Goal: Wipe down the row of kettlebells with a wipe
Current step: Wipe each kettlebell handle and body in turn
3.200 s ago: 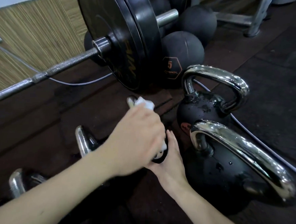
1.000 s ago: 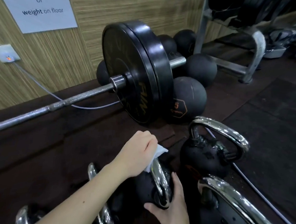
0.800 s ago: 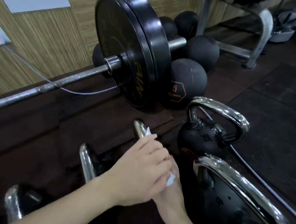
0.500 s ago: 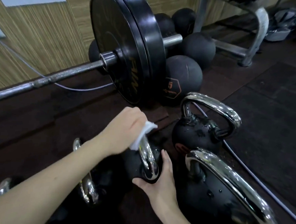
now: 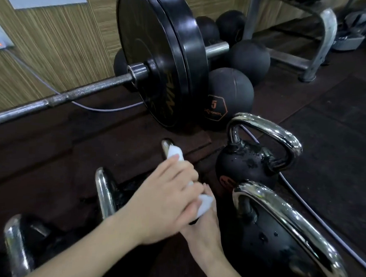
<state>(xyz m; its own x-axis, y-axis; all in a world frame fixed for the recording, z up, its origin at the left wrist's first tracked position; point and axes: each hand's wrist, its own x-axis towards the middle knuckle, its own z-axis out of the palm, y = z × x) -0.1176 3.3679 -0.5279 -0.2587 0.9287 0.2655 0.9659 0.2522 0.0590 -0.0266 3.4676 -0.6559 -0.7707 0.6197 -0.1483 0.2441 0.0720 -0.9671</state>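
Since half a second ago the left hand (image 5: 164, 203) has slid down the kettlebell handle (image 5: 166, 147), fingers closed on the wipe (image 5: 204, 204). Right hand (image 5: 205, 226), apparently flat, steadies the bell. Medicine ball (image 5: 228, 98) reads "5". Open floor (image 5: 336, 146) lies rightward.

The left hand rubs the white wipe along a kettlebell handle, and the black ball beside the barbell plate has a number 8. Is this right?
Not quite: in the head view the ball shows an orange 5, not 8. The left hand does press the white wipe along the kettlebell handle.
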